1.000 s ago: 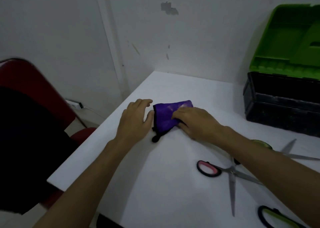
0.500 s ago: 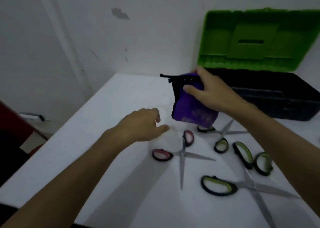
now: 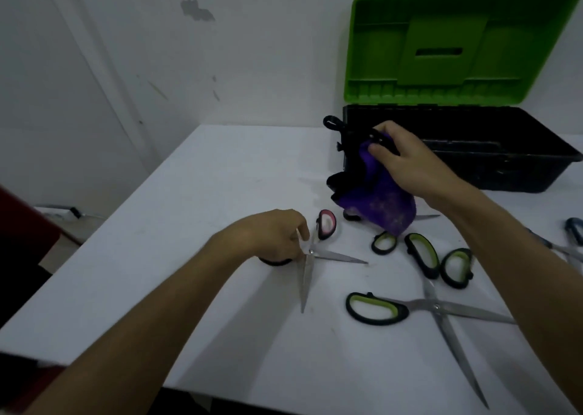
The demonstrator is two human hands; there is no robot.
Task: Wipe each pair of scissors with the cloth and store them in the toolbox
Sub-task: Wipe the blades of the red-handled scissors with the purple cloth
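Observation:
My right hand (image 3: pixel 407 162) holds a purple cloth with black trim (image 3: pixel 381 203) lifted above the white table (image 3: pixel 195 193), in front of the toolbox. My left hand (image 3: pixel 271 238) pinches the pink-handled scissors (image 3: pixel 318 253) at their pivot; they lie spread open on the table. Green-handled scissors (image 3: pixel 419 310) lie open to the right, with another green-handled pair (image 3: pixel 385 241) partly under the cloth. The black toolbox (image 3: pixel 492 168) stands at the back right, its green lid (image 3: pixel 448 45) raised.
A blue-handled pair of scissors (image 3: pixel 571 241) shows at the right edge. The table's left and front edges are close by, with a red chair (image 3: pixel 19 225) beyond the left edge. A white wall stands behind the table.
My right hand lifted the cloth off the table and carried it right toward the toolbox. My left hand left the cloth and came down onto the pink-handled scissors. The view swung right.

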